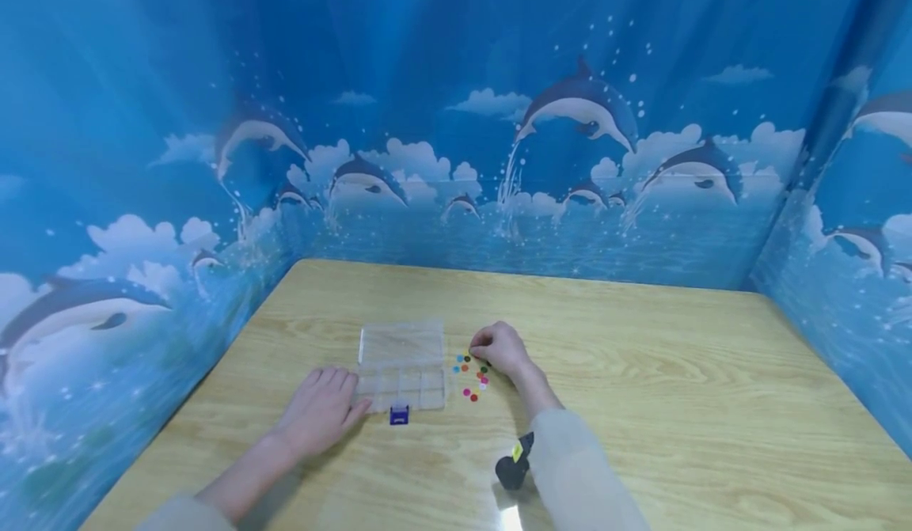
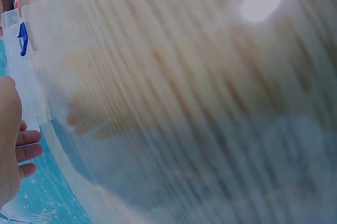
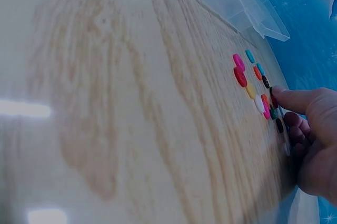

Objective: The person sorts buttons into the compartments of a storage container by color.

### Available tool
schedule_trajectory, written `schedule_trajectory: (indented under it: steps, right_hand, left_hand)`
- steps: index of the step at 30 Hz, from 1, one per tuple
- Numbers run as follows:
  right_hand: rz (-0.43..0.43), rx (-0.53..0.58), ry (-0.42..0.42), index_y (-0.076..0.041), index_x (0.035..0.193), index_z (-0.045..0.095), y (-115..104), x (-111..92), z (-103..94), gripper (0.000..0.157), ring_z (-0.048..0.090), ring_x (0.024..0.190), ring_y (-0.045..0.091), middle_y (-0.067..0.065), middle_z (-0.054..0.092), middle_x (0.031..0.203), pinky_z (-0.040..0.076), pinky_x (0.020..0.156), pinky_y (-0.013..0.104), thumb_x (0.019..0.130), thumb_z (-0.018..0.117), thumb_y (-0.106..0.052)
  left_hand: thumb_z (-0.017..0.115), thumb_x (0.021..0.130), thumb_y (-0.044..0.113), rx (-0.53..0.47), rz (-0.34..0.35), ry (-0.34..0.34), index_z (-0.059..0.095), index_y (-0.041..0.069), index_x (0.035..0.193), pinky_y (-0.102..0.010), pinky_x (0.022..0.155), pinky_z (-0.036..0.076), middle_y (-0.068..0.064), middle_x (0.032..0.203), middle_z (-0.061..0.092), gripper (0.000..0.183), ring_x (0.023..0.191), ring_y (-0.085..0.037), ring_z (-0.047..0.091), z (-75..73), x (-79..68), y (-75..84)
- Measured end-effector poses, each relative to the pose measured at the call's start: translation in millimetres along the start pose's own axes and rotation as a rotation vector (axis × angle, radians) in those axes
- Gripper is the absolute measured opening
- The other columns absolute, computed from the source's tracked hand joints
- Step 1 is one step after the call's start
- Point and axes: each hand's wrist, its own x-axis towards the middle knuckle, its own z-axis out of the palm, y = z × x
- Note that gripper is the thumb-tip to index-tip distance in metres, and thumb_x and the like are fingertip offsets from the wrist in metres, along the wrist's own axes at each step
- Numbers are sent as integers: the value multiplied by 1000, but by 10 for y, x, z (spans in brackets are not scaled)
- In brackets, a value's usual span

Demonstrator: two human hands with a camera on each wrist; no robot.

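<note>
A clear plastic compartment box (image 1: pixel 388 395) lies on the table with its clear lid (image 1: pixel 402 345) folded back and a blue-purple latch (image 1: pixel 399 415) at the front. My left hand (image 1: pixel 324 408) rests against the box's left end, fingers fairly straight, thumb along the front corner. To the right of the box lie several small colourful buttons (image 3: pixel 240 77). At their far side, my right hand (image 1: pixel 501 347) has thumb and forefinger tips together, its other fingers curled under. Right at the thumb tip a dark reddish button (image 3: pixel 273 98) shows, pinched and partly hidden.
The wood-grain table (image 1: pixel 677 388) reaches past both arms. A blue curtain (image 1: pixel 456 80) printed with dolphins stands along its back and sides. A black device (image 1: pixel 511 472) with a yellow label sits by the right forearm.
</note>
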Motion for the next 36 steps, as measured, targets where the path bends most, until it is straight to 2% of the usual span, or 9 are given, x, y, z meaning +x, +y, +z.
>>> schedule_trajectory:
  steps: [8,14,18,24,27,32,36]
  right_hand:
    - [20,-32,3,-7,83,70,-28,-7,0,4,49,82,17,3,54,87,45,77,36,82,69,-10]
    - [32,5,-20,-7,79,70,-9,8,-21,4,52,75,15,1,59,82,46,72,32,81,69,-9]
    - [46,66,-45,-7,78,69,42,32,-33,7,52,70,14,0,60,77,45,64,28,84,66,-9]
    - [145,264,-40,-4,89,66,45,34,-112,8,49,63,14,5,61,82,43,53,26,87,63,-10]
    - [183,320,-17,-4,92,65,42,36,-160,10,49,67,15,7,60,88,44,58,27,88,63,-13]
    - [197,356,27,-2,96,63,2,32,-233,15,52,88,22,9,60,97,44,78,34,88,62,-15]
    - [215,411,34,-2,100,62,-42,23,-266,19,52,93,25,10,60,101,45,82,38,88,62,-17]
  left_hand:
    - [58,88,35,-9,-1,-6,55,0,92,-44,81,44,-12,88,57,35,86,-29,55,-1,-12,-1]
    - [58,88,35,-10,-1,-3,55,0,91,-44,82,45,-12,88,57,36,86,-29,55,-1,-13,-4]
    - [58,88,35,-20,-9,-6,55,-1,92,-45,83,45,-13,89,57,36,87,-30,55,-6,-10,-2]
    - [57,88,35,-39,-25,-25,55,-2,94,-46,84,44,-14,91,58,38,89,-30,55,5,1,-7]
    - [57,88,36,-46,-31,-33,55,-1,94,-46,85,44,-15,91,58,38,90,-31,55,12,2,-11]
    - [57,88,36,-55,-33,-37,55,-2,95,-47,86,43,-15,91,58,38,90,-31,55,12,-2,-12]
    - [58,88,35,-68,-37,-33,55,-1,95,-47,87,43,-15,92,57,37,90,-31,55,8,-9,-10]
